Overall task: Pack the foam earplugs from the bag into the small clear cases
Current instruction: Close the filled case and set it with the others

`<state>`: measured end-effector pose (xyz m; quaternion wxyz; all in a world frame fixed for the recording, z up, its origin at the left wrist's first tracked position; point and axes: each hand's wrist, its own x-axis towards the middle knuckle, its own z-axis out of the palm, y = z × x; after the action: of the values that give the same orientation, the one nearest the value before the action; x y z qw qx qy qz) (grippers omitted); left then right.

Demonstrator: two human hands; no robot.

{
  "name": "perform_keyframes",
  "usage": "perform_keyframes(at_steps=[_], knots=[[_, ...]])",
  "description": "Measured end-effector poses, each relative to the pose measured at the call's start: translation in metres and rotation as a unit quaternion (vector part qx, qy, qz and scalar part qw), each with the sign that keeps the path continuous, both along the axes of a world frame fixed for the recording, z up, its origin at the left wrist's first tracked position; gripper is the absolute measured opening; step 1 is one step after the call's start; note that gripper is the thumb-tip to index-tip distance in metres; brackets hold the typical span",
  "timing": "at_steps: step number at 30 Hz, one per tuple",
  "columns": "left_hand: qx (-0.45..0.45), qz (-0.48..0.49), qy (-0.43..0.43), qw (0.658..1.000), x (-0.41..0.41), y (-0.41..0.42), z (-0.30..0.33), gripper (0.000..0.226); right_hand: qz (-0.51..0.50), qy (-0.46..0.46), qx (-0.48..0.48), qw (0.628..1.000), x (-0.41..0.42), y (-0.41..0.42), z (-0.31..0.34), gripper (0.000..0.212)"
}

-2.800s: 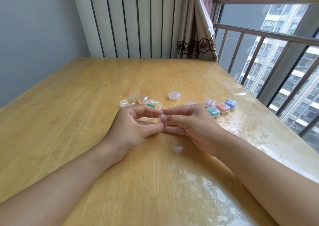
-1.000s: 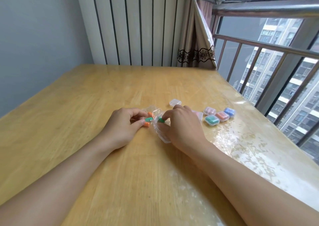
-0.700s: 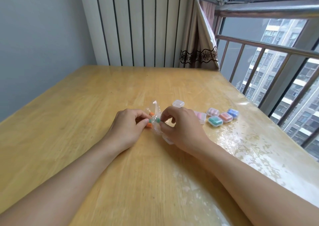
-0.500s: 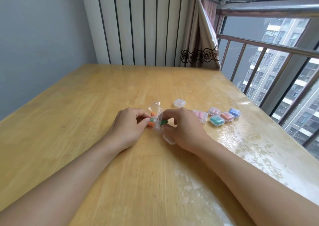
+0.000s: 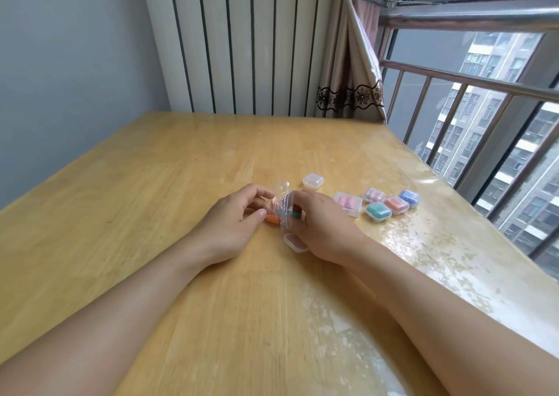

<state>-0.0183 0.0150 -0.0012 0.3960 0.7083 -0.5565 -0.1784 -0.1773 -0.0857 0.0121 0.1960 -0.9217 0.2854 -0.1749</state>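
Both forearms are reaching forward — left grip point(image 5: 234, 223) and right grip point(image 5: 320, 223) are curling, fingertips pinching close together.

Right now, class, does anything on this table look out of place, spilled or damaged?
Nothing is spilled or broken. The one oddity is the table's clear covering, blotchy and bubbled along the window side. The filled cases sit tidily, and both hands hold the bag.

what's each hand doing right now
Left hand: pinching the clear plastic bag of earplugs.
Right hand: gripping the same bag from the other side.
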Motion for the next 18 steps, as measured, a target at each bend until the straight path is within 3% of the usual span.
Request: perform_keyframes(at_steps=[5,8,18], knots=[[-0.029,0.027,-0.102,0.994,-0.0044,-0.0024,-0.0030,0.027,-0.018,0.002,0.003,1.000,-0.0007,0.0005,-0.0016,0.022],[-0.028,0.032,-0.120,0.992,-0.0029,-0.0033,-0.0020,0.025,-0.019,0.001,0.003,1.000,-0.0008,0.0023,0.0003,0.030],[-0.035,0.054,-0.136,0.989,0.0005,-0.0024,0.0003,0.043,-0.022,-0.066,0.012,0.998,-0.0057,0.0022,0.0000,0.010]])
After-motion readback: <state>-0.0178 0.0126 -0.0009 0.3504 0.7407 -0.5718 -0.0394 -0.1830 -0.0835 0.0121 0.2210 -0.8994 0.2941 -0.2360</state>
